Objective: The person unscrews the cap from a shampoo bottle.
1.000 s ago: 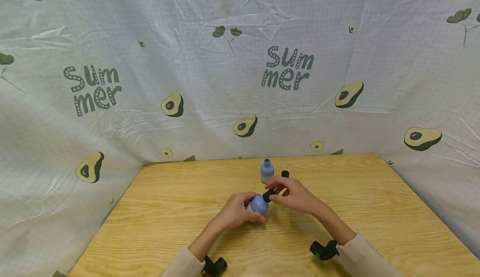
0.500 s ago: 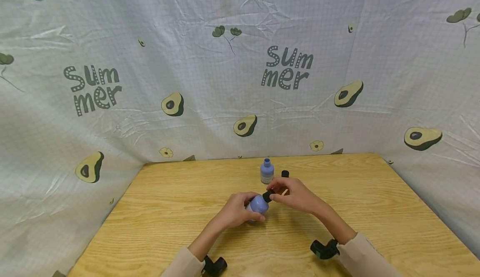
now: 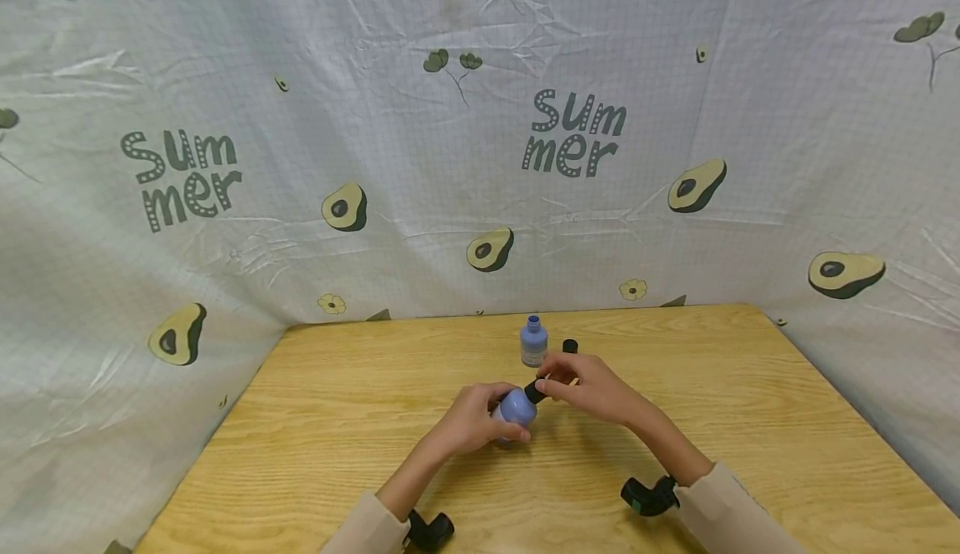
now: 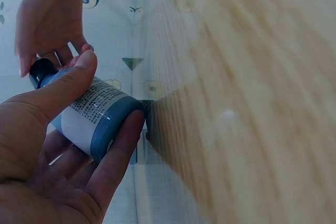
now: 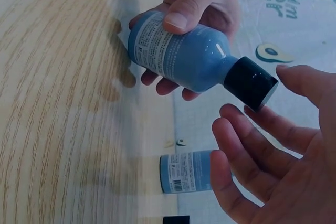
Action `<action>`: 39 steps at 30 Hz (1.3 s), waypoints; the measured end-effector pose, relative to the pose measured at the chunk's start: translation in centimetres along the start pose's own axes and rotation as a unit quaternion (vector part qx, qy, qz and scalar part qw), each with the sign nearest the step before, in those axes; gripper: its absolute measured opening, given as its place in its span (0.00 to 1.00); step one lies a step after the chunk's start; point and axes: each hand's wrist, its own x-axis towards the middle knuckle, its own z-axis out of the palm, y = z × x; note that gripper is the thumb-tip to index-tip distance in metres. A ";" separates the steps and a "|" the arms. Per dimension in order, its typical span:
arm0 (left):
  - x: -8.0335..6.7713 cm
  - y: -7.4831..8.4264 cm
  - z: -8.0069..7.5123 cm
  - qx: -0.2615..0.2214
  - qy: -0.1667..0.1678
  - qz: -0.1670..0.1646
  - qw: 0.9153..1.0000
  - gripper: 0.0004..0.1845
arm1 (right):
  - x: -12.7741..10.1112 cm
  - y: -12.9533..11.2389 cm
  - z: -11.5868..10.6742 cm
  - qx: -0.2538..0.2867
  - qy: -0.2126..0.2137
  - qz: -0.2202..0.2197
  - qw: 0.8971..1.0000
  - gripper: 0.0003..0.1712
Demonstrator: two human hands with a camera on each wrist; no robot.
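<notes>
Little has shifted since a second ago: the right hand [image 3: 592, 387] has drawn its fingers a touch closer about the black cap [image 3: 536, 391], and both hands sit where they were above the wooden table [image 3: 315, 421].

Taking the blue bottle [image 3: 516, 409] as the landmark and going from its left: the left hand [image 3: 476, 421] wraps round its body, thumb pressed on the white label, fingers curled underneath, so the bottle is held tilted above the table, cap end up and to the right. At that cap end, the right hand's fingertips [image 5: 286, 72] are by the cap; the right wrist view shows the thumb tip just beside the cap's rim and the other fingers loosely bent below it, and I cannot tell whether they actually grip it. Behind the blue bottle stands a second blue bottle [image 3: 533, 342], upright and uncapped, and just right of that lies a loose black cap [image 3: 570, 346]. An avocado-print cloth [image 3: 225, 162] hangs behind.
</notes>
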 end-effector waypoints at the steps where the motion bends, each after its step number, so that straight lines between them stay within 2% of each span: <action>1: 0.0 0.0 0.0 0.000 0.000 0.000 1.000 0.25 | 0.0 0.0 0.0 0.003 -0.003 -0.001 1.000 0.13; 14: -0.1 0.0 0.0 0.002 0.001 -0.009 1.000 0.28 | 0.0 0.1 -0.1 0.020 -0.028 -0.039 0.999 0.17; 26: -0.1 -0.2 0.0 -0.004 0.001 0.000 1.000 0.26 | 0.1 0.1 0.2 0.000 -0.005 -0.017 1.000 0.13; 39: 0.0 0.0 -0.1 -0.004 -0.001 -0.002 1.000 0.26 | 0.1 0.3 0.1 0.015 -0.011 -0.041 0.999 0.15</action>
